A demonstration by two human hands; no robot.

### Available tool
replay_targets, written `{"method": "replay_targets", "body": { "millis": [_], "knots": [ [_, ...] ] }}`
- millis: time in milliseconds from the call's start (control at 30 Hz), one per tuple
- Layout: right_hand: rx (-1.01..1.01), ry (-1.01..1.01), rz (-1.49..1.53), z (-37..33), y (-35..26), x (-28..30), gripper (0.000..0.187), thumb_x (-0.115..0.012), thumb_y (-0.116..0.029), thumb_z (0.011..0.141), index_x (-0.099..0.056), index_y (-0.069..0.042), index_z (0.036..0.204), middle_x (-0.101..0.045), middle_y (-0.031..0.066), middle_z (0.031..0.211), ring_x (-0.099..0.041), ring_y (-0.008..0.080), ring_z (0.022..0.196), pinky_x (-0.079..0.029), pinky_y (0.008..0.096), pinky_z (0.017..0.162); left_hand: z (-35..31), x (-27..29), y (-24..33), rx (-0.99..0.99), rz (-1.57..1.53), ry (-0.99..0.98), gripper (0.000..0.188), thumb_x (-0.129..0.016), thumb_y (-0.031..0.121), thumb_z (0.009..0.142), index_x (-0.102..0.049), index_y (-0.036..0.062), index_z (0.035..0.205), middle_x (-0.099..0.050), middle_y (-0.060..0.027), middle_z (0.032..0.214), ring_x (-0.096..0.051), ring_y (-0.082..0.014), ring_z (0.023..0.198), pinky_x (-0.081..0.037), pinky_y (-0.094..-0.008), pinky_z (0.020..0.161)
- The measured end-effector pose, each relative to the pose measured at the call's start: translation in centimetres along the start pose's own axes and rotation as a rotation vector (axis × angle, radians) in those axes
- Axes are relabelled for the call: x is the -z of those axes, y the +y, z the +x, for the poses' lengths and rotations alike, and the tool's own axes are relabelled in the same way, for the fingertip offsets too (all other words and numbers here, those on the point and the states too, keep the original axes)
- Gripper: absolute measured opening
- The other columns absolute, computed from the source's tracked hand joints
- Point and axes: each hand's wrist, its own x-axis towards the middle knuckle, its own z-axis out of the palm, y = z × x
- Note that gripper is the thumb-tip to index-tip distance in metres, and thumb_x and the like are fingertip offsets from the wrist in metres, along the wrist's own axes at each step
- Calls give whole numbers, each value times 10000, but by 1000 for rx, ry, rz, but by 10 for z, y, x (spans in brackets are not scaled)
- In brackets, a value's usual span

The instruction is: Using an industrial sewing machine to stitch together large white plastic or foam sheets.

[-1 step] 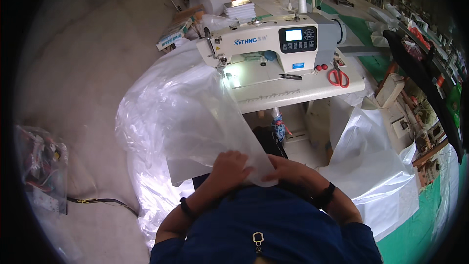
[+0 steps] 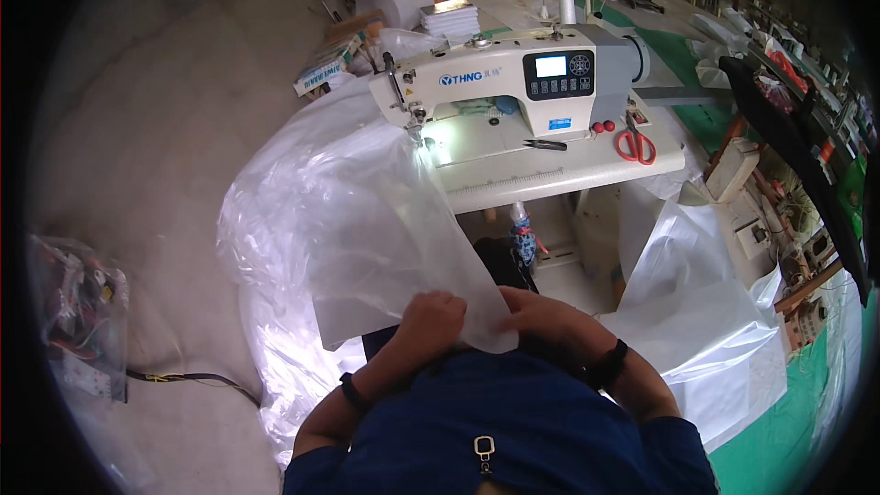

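Observation:
A translucent white plastic sheet (image 2: 367,229) hangs from the needle end of a white sewing machine (image 2: 422,78) down to my lap. My left hand (image 2: 434,319) is closed on the sheet near its lower end, knuckles up. At the sheet's right edge, my right hand (image 2: 543,321) pinches the plastic between thumb and fingers; some of its fingers are hidden. Both hands are close to my body, a short way apart. The machine's lamp lights the spot where the sheet meets the needle area.
On the machine bed lie red-handled scissors (image 2: 634,145) and small black thread snips (image 2: 544,144). More plastic sheeting (image 2: 257,220) spills down on the left. White sheeting (image 2: 687,312) drapes at the right. A filled clear bag (image 2: 82,321) and black cable (image 2: 202,376) lie on the floor.
My left hand has shifted slightly right and down, its fingers curled tighter on the sheet. The right hand has moved a little, and the sheet's lower corner hangs slightly lower.

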Motion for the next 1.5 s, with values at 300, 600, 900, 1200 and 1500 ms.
{"method": "replay_targets", "body": {
  "millis": [300,600,900,1200,1500],
  "knots": [
    [-38,473,-569,84,27,22,594,-628,-211,806,-370,11,1293,-593,122,1052,-587,193,930,-490,303,759,-6,-24,-8,-10,-250,-110,70,-546,80,746,-537,28,792,-544,-138,903,-569,-325,799,-468,-403,723],
    [-9,335,542,80,27,5,273,-455,-159,915,-514,-8,1134,-612,84,970,-591,167,867,-470,302,786,4,-25,4,-202,-60,19,115,-565,76,730,-535,37,834,-563,-115,933,-566,-323,890,-432,-423,840],
    [101,598,-16,67,-10,-7,355,-404,-138,902,-484,-9,1223,-573,43,975,-513,94,855,-424,246,767,-33,-13,-23,256,-895,-620,208,-560,116,806,-584,7,982,-583,-148,1054,-553,-313,995,-425,-379,913],
    [170,610,-524,71,8,-6,420,-368,-87,916,-378,-27,1331,-582,111,946,-543,140,821,-431,260,783,-111,-32,-145,713,-1312,571,419,-489,329,885,-533,-2,1139,-555,-144,1159,-547,-263,1054,-416,-377,939],
    [-158,276,323,111,52,-17,471,-351,-57,932,-303,-106,1399,-490,101,1177,-540,123,941,-416,204,813,-188,150,-263,-236,-1809,1467,552,-482,482,885,-495,-1,1151,-553,-169,1127,-561,-274,1013,-431,-379,930]
  ]
}}
